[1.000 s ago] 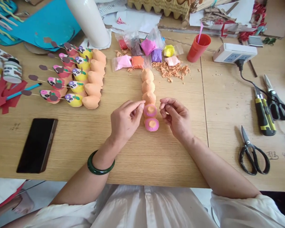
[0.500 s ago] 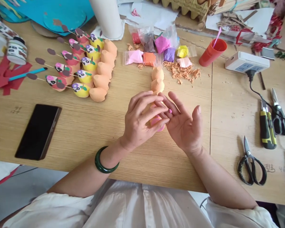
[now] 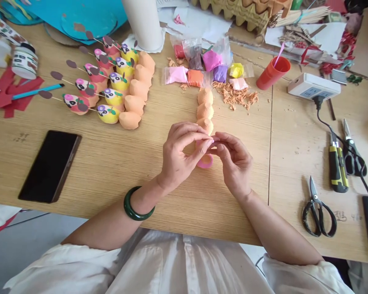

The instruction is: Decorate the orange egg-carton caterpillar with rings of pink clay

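My left hand (image 3: 182,155) is closed in a pinch, thumb against fingertips, with a tiny pink clay piece (image 3: 213,141) at its tip. Opposite, my right hand (image 3: 238,165) has its fingers curled and its fingertips meeting the left ones; what lies between its own fingers is hidden. Beneath the hands runs a row of orange egg-carton cups (image 3: 205,111). The nearest cup has a pink clay rim (image 3: 205,165), partly covered by the hands.
Bags of coloured clay (image 3: 212,60) and orange scraps (image 3: 237,96) lie behind the row. Decorated red and yellow cups (image 3: 113,97) stand left, beyond a phone (image 3: 50,166). At right are a red cup (image 3: 272,73), a power strip (image 3: 313,86), scissors (image 3: 317,212) and a cutter (image 3: 337,167).
My right hand has turned from palm-up with spread fingers to curled fingers. The pink piece has gone from the right fingers to the left fingertips, now pinched. The camera view has shifted slightly.
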{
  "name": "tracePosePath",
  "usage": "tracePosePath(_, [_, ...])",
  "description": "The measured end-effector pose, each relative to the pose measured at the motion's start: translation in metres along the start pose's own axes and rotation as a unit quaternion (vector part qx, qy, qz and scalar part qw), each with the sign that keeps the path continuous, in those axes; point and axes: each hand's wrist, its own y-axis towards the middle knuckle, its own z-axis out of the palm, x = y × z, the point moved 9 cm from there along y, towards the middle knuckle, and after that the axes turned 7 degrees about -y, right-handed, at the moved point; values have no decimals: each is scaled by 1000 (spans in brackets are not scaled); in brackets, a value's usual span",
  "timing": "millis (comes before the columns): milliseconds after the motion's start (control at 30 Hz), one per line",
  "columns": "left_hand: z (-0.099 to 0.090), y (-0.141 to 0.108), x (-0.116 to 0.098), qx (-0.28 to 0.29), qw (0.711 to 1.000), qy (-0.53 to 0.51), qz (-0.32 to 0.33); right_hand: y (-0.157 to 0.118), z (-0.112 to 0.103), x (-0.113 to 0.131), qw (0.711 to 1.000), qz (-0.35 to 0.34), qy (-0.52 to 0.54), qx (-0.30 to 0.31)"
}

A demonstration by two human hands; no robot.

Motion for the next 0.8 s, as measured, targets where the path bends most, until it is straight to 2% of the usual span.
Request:
tracePosePath(133, [1,-3,9,5,995,-61,-82,-3,5,16,991,-103,-84,11])
tracePosePath(267, [4,-4,9,21,991,-78,-103,-6,1,25,979,-162,-121,-19])
tracePosePath(333, [4,-3,7,24,992,-76,-100,-4,-2,23,982,-147,-113,-32])
tracePosePath(400, [3,-2,6,24,994,-69,-87,-1,-5,16,990,-100,-94,-39])
tracePosePath(533, [6,-1,-1,50,997,-57,-28,4,-7,4,998,-16,-55,-35])
tracePosePath(800, [6,-1,-2,42,997,-66,13,8,-2,1,999,41,-8,7])
